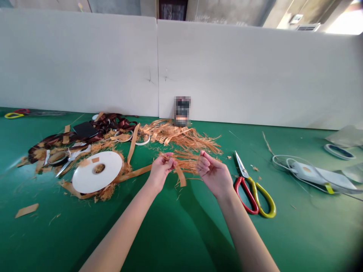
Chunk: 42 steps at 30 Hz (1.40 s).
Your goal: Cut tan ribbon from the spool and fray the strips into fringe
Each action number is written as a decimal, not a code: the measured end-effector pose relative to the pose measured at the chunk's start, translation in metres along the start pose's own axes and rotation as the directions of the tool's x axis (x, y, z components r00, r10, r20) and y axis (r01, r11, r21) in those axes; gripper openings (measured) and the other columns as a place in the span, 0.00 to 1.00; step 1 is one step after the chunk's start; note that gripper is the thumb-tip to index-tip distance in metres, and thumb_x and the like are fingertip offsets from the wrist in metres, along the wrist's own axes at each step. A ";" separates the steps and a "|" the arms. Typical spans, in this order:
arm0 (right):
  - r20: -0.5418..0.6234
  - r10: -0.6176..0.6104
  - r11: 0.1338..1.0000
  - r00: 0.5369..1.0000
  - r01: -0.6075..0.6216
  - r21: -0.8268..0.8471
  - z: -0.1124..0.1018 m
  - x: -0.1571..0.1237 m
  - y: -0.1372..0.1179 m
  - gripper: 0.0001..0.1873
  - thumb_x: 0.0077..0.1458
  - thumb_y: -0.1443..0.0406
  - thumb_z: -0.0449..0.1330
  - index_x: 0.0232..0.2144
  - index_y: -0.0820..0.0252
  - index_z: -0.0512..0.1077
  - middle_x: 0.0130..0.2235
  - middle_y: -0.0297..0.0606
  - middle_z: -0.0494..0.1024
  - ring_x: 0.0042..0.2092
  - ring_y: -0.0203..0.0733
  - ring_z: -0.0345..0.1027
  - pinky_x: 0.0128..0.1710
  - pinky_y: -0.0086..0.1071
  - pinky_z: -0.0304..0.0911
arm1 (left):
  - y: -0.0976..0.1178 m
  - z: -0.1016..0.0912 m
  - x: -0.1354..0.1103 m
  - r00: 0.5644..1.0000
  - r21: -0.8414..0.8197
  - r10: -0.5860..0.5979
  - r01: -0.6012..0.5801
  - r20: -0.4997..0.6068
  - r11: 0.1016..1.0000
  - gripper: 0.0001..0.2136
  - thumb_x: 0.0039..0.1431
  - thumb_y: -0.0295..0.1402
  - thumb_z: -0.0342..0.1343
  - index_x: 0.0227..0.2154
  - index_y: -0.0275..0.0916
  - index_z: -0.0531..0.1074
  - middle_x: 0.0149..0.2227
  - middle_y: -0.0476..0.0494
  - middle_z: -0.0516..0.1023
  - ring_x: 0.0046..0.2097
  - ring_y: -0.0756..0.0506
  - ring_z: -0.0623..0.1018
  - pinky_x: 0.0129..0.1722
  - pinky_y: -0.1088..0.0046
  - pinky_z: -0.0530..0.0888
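Both left hand (pixel 162 170) and right hand (pixel 213 172) pinch frayed ribbon (pixel 180 176), scissors (pixel 253 189) just rightward, white panels (pixel 241 75) bounding the table (pixel 170 234).

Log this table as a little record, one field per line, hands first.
Left hand: pinching orange ribbon
Right hand: fingers closed beside frayed strands; grip unclear
Spool: white, left of left hand
Right-side scissors: one red handle, one yellow
Frayed bundle: beyond both hands
Table: green
Backdrop: white panels
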State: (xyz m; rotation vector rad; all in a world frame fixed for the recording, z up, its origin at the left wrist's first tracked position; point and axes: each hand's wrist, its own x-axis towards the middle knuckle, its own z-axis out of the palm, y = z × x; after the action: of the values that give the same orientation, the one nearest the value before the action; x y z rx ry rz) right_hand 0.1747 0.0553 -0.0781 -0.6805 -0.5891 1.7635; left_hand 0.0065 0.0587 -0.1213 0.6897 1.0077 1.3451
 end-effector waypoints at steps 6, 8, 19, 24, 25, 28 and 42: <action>-0.013 0.017 1.000 1.000 -0.017 0.009 0.010 -0.015 0.003 0.14 0.61 0.65 0.51 0.39 0.62 0.77 0.45 0.40 0.80 0.51 0.37 0.72 0.57 0.29 0.62 | 0.028 -0.011 -0.017 0.991 0.465 0.103 -0.051 -0.086 0.884 0.10 0.49 0.38 0.64 0.29 0.38 0.71 0.29 0.43 0.75 0.33 0.40 0.77 0.34 0.66 0.69; -0.016 0.007 1.000 1.000 -0.007 0.000 0.013 -0.023 0.009 0.15 0.62 0.63 0.51 0.41 0.62 0.76 0.51 0.42 0.78 0.55 0.40 0.68 0.61 0.34 0.57 | 0.036 -0.009 -0.033 0.966 0.584 0.226 -0.113 -0.125 0.804 0.09 0.50 0.38 0.64 0.27 0.40 0.71 0.36 0.40 0.73 0.44 0.35 0.74 0.41 0.64 0.67; -0.087 -0.135 0.990 0.987 0.131 -0.048 0.032 -0.035 0.055 0.18 0.58 0.53 0.57 0.47 0.50 0.76 0.58 0.32 0.72 0.64 0.41 0.56 0.65 0.38 0.45 | 0.004 0.017 -0.061 0.706 0.852 0.566 -0.523 0.425 0.012 0.10 0.60 0.27 0.56 0.45 0.36 0.73 0.36 0.42 0.80 0.37 0.43 0.79 0.38 0.68 0.75; -0.117 -0.141 0.988 0.983 0.133 -0.075 0.040 -0.038 0.064 0.15 0.54 0.57 0.62 0.45 0.49 0.78 0.59 0.27 0.70 0.66 0.40 0.51 0.66 0.35 0.43 | 0.001 0.010 -0.060 0.676 0.864 0.595 -0.500 0.434 -0.063 0.08 0.61 0.26 0.54 0.40 0.35 0.76 0.29 0.43 0.81 0.29 0.45 0.79 0.28 0.72 0.73; -0.126 -0.128 0.990 0.984 0.119 -0.075 0.041 -0.039 0.065 0.15 0.53 0.58 0.63 0.44 0.49 0.78 0.58 0.27 0.70 0.66 0.41 0.51 0.66 0.35 0.44 | 0.002 0.008 -0.059 0.664 0.860 0.598 -0.502 0.449 -0.088 0.08 0.61 0.26 0.53 0.40 0.34 0.76 0.29 0.42 0.81 0.29 0.44 0.79 0.27 0.71 0.73; -0.144 -0.044 0.997 0.989 0.034 -0.073 0.040 -0.042 0.065 0.17 0.47 0.61 0.66 0.42 0.50 0.79 0.55 0.31 0.75 0.62 0.46 0.59 0.64 0.39 0.50 | 0.002 0.000 -0.054 0.629 0.849 0.612 -0.510 0.480 -0.141 0.11 0.64 0.25 0.49 0.43 0.30 0.75 0.33 0.37 0.82 0.33 0.42 0.81 0.30 0.69 0.76; -0.296 0.266 0.949 0.917 -0.304 -0.088 0.019 -0.059 0.032 0.11 0.44 0.67 0.63 0.32 0.62 0.81 0.42 0.41 0.83 0.49 0.47 0.74 0.41 0.31 0.69 | 0.014 -0.019 -0.035 0.621 0.806 0.550 -0.562 0.559 -0.186 0.10 0.64 0.25 0.49 0.38 0.33 0.76 0.32 0.41 0.82 0.32 0.46 0.81 0.34 0.73 0.77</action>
State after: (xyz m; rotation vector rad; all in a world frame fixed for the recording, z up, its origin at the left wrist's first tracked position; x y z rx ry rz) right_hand 0.1536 -0.0115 -0.0774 -1.1376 -0.4284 1.8608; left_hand -0.0143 0.0235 -0.1100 2.5140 1.6766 1.1726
